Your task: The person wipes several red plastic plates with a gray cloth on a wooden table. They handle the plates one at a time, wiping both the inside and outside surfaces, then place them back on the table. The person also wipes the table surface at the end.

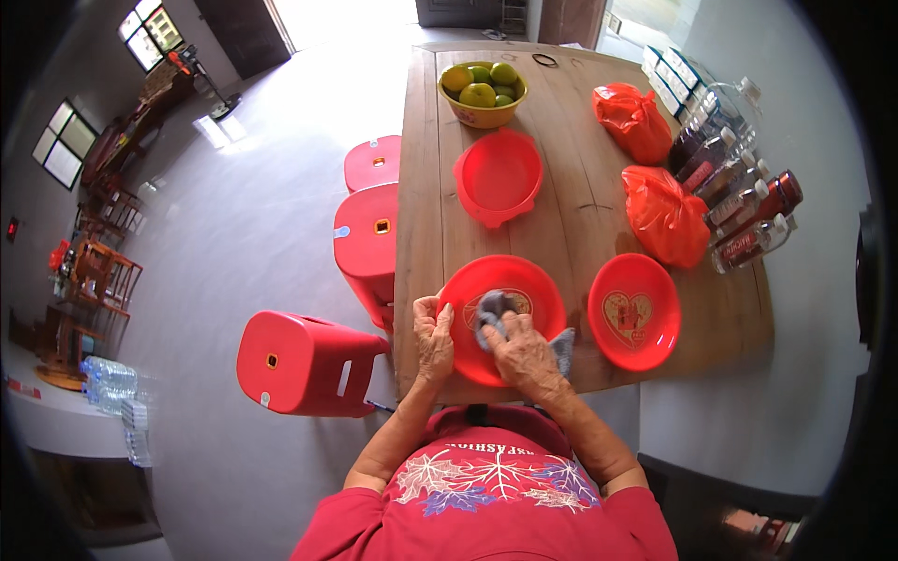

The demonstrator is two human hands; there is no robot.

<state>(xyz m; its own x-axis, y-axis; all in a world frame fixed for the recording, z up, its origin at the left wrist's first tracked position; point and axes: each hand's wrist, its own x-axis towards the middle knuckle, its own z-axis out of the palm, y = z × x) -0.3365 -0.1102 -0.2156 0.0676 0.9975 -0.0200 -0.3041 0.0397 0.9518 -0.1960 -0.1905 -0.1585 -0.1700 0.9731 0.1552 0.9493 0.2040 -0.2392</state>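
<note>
In front of me a round red plate (477, 363) with a gold print in its middle lies at the near edge of the wooden table. My left hand (433, 338) grips its left rim, thumb on top. With my right hand (524, 353) I press a bunched grey cloth (490, 316) against the plate's middle; one end of the cloth sticks out past the wrist. To the right lies a second red plate (635, 312) with a gold heart print. Beyond the first plate sits a red basin-like dish (500, 178) with tab handles.
A yellow bowl (483, 114) of green and yellow citrus fruit stands at the far left of the wooden table (571, 224). Along the right are two red plastic bags (666, 217) and several bottles (739, 201). Red stools (290, 363) stand by the left edge.
</note>
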